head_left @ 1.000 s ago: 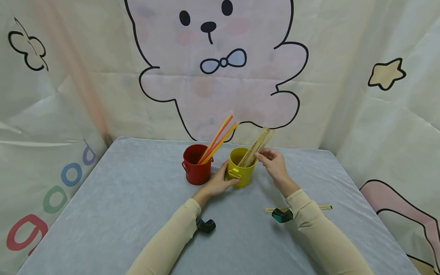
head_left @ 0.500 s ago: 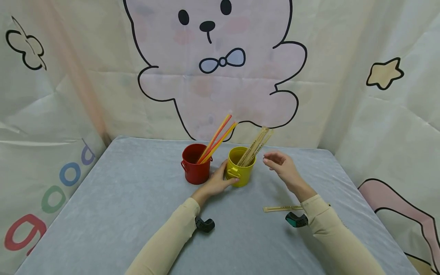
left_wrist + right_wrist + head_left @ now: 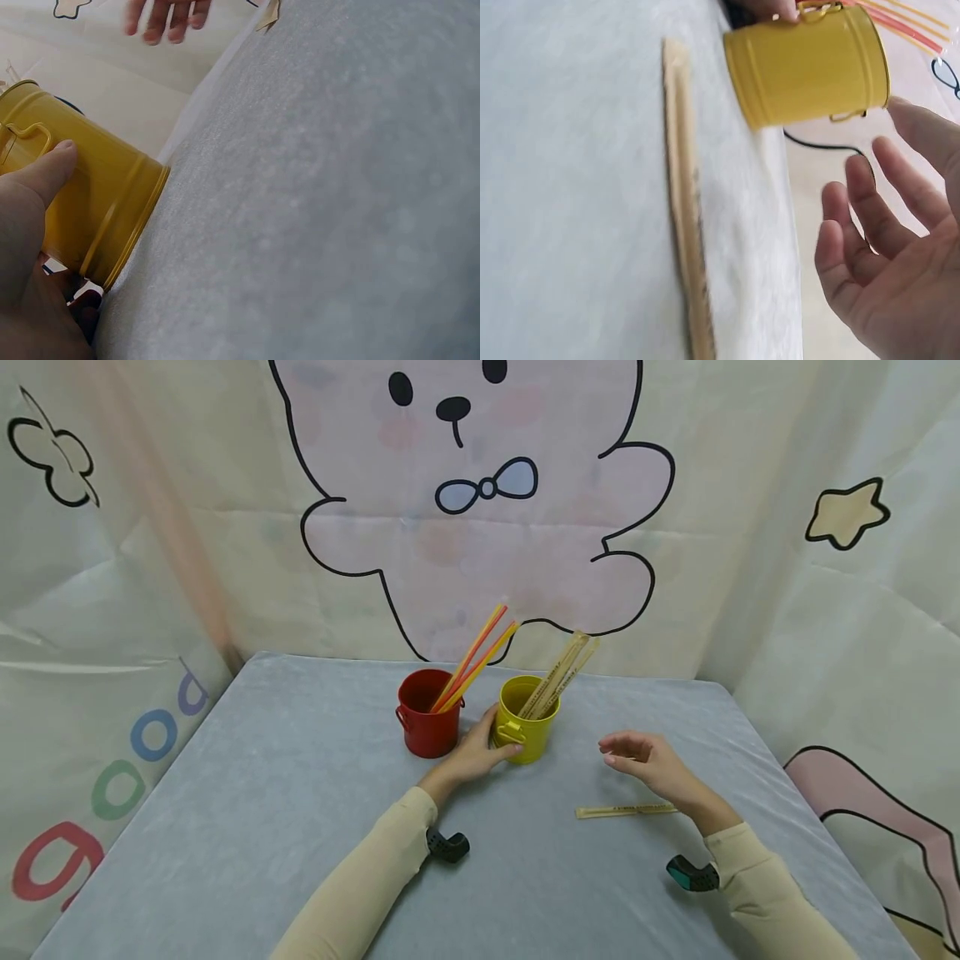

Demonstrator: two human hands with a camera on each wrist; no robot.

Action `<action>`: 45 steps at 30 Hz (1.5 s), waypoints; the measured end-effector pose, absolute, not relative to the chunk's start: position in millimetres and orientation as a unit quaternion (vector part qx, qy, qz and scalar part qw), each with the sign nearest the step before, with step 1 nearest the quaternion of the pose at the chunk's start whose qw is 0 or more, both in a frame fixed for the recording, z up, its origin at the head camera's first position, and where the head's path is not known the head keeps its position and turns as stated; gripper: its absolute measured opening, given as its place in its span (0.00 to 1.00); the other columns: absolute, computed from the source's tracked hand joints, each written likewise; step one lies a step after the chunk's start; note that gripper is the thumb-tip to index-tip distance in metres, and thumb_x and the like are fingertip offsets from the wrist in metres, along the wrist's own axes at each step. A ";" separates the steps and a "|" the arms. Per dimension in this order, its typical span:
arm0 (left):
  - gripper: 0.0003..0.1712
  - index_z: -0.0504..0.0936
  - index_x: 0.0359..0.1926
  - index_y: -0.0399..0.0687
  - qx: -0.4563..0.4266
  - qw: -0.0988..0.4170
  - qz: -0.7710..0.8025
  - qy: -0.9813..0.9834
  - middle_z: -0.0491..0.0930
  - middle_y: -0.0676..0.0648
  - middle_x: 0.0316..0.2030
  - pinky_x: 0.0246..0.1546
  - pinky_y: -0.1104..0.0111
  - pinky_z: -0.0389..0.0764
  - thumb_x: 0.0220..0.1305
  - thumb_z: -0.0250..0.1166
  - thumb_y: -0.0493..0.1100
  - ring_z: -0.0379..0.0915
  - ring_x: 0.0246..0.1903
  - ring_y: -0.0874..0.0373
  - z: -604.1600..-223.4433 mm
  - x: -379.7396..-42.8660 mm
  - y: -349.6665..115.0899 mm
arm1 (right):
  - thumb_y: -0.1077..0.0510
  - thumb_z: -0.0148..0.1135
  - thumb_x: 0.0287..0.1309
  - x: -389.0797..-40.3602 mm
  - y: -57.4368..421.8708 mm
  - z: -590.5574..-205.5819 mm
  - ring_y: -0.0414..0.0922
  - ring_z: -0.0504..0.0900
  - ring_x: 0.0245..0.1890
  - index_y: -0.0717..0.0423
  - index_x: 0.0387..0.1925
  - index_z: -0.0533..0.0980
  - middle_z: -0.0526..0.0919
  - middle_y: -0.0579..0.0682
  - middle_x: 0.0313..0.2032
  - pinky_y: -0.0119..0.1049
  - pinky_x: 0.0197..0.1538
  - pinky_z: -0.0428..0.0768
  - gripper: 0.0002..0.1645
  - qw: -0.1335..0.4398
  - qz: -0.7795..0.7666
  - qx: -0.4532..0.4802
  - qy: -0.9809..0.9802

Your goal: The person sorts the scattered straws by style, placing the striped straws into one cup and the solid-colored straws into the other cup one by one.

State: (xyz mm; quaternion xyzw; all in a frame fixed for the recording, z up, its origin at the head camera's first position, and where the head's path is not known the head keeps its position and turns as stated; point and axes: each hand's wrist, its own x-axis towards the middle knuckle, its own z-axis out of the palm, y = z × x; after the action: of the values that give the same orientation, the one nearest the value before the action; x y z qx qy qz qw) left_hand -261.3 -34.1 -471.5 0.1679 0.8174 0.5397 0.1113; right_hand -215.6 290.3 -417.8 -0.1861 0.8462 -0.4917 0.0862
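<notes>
My left hand (image 3: 467, 762) holds a small yellow metal bucket (image 3: 537, 742) by its side, thumb across the front near the handle. Several thin paper-wrapped sticks (image 3: 557, 678) with printed wrappers lean to the right inside it. To the right of the bucket, my right hand (image 3: 654, 770) hovers over the table with nothing in its loosely bent fingers. Below that hand, one more paper-wrapped stick (image 3: 681, 165) lies flat on the cloth; in the head view its right end is hidden behind the wrist.
A red bucket (image 3: 429, 737) stands just left of the yellow one, with several red and yellow straws (image 3: 474, 667) leaning out of it. Grey-blue cloth (image 3: 247, 827) covers the table. Behind it hangs a printed curtain (image 3: 525, 560).
My right hand has let go of the sticks in the yellow bucket and drawn back to the right and nearer, above the lying stick. The left hand stays on the bucket.
</notes>
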 end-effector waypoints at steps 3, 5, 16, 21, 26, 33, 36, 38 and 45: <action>0.51 0.46 0.81 0.54 0.170 0.109 0.539 0.818 0.50 0.47 0.81 0.80 0.44 0.42 0.68 0.66 0.56 0.42 0.81 0.50 -470.2 -260.9 -34.7 | 0.61 0.61 0.69 -211.3 301.6 -421.4 0.30 0.82 0.46 0.72 0.56 0.76 0.85 0.59 0.51 0.25 0.47 0.82 0.20 0.087 -0.460 -0.204 0.860; 0.51 0.46 0.81 0.54 0.171 0.108 0.539 0.818 0.51 0.47 0.80 0.80 0.44 0.41 0.68 0.65 0.56 0.42 0.81 0.50 -469.1 -260.6 -35.1 | 0.62 0.61 0.69 -207.9 309.2 -422.2 0.31 0.82 0.45 0.71 0.55 0.78 0.84 0.65 0.51 0.25 0.46 0.82 0.19 0.092 -0.443 -0.219 0.865; 0.50 0.47 0.81 0.55 0.170 0.105 0.537 0.820 0.51 0.47 0.80 0.79 0.42 0.39 0.68 0.65 0.55 0.43 0.80 0.50 -469.7 -261.2 -36.0 | 0.68 0.61 0.66 -196.9 338.1 -426.6 0.32 0.84 0.46 0.76 0.52 0.78 0.84 0.71 0.48 0.27 0.43 0.84 0.16 0.180 -0.426 -0.309 0.831; 0.50 0.47 0.81 0.54 0.170 0.109 0.539 0.818 0.51 0.47 0.80 0.80 0.45 0.41 0.68 0.66 0.55 0.43 0.80 0.50 -470.5 -259.3 -35.3 | 0.71 0.61 0.64 -196.5 337.8 -434.1 0.32 0.85 0.45 0.77 0.48 0.79 0.84 0.73 0.45 0.27 0.43 0.84 0.13 0.188 -0.420 -0.321 0.828; 0.50 0.47 0.81 0.54 0.176 0.111 0.547 0.811 0.51 0.48 0.80 0.80 0.48 0.45 0.68 0.66 0.55 0.43 0.80 0.51 -471.8 -258.7 -33.9 | 0.70 0.64 0.61 -196.2 332.2 -436.8 0.31 0.83 0.38 0.74 0.43 0.81 0.86 0.68 0.40 0.27 0.38 0.83 0.10 0.182 -0.393 -0.300 0.850; 0.50 0.47 0.81 0.54 0.183 0.109 0.555 0.804 0.52 0.47 0.80 0.80 0.46 0.45 0.68 0.66 0.55 0.44 0.80 0.50 -471.3 -258.3 -33.2 | 0.74 0.61 0.61 -195.9 330.8 -436.3 0.29 0.79 0.33 0.76 0.42 0.81 0.86 0.66 0.36 0.26 0.35 0.81 0.08 0.188 -0.394 -0.297 0.850; 0.50 0.47 0.81 0.54 0.184 0.110 0.556 0.803 0.52 0.47 0.80 0.80 0.46 0.46 0.68 0.66 0.55 0.44 0.80 0.50 -470.3 -258.5 -33.3 | 0.72 0.62 0.62 -195.8 331.3 -435.4 0.30 0.80 0.34 0.74 0.42 0.82 0.86 0.65 0.37 0.27 0.35 0.82 0.08 0.178 -0.384 -0.310 0.852; 0.51 0.47 0.81 0.54 0.184 0.111 0.554 0.804 0.52 0.47 0.80 0.80 0.47 0.46 0.68 0.66 0.55 0.44 0.80 0.50 -469.9 -258.8 -33.3 | 0.71 0.63 0.62 -195.7 331.3 -434.0 0.30 0.81 0.36 0.72 0.42 0.83 0.87 0.64 0.38 0.28 0.36 0.82 0.08 0.165 -0.370 -0.316 0.858; 0.51 0.47 0.81 0.54 0.177 0.114 0.549 0.809 0.52 0.47 0.80 0.80 0.46 0.45 0.68 0.66 0.56 0.44 0.80 0.50 -468.6 -259.0 -33.8 | 0.69 0.62 0.64 -197.3 331.9 -426.1 0.29 0.81 0.38 0.67 0.43 0.84 0.89 0.60 0.38 0.28 0.37 0.81 0.09 0.127 -0.341 -0.326 0.872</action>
State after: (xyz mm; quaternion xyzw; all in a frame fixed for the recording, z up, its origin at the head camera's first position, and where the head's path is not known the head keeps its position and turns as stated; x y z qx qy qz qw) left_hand -259.0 -33.8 -468.6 0.1772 0.8086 0.5494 0.1138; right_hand -197.3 331.9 -426.1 -0.3264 0.8722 -0.3413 0.1272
